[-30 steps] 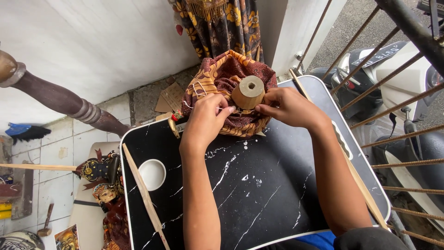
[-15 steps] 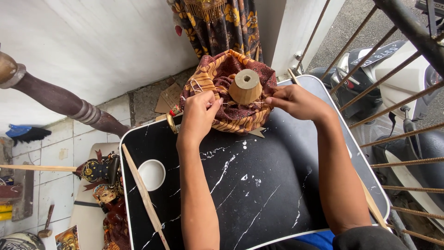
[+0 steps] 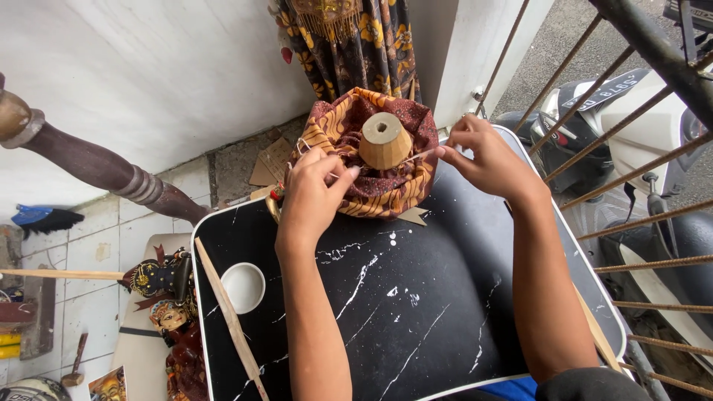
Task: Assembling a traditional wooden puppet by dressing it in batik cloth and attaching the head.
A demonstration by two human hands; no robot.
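Tabletop black with white marble veining, white rim, white round recess near its left edge. Batik cloth at far edge: maroon dotted, orange-yellow striped. Wooden cone pale tan. Thread whitish. Curtain dark with yellow flowers, gold fringe. Wall white.

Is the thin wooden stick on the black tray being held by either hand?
No, the stick lies untouched; both hands, left hand and right hand, are at the cloth bundle.
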